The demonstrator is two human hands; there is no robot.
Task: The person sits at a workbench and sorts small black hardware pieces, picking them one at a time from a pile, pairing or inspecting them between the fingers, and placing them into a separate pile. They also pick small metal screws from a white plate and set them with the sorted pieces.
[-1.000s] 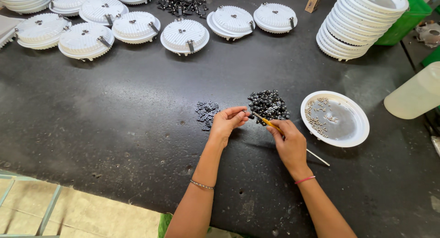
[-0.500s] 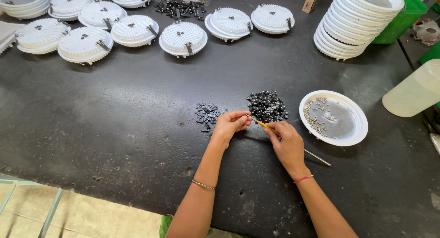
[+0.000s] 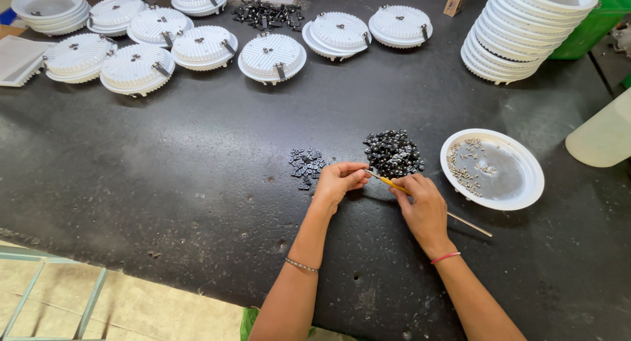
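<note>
Screwdriver, slim, yellow-handled (image 3: 394,183), clamped in right hand (image 3: 424,209); tip met by left hand (image 3: 338,182), fingers pinched together on tiny part, too small to identify. Heap of small black parts (image 3: 393,153) just beyond, on dark table (image 3: 164,177).

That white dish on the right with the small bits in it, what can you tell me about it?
The white dish is round and shallow, with a raised rim and a greyish, shiny inner floor; it looks like plastic or painted metal. It lies flat on the dark table, to the right of the right hand, which does not touch it. Small pale metal bits, maybe screws, lie loose in it, mostly along its left side. Nothing else touches it.
</note>
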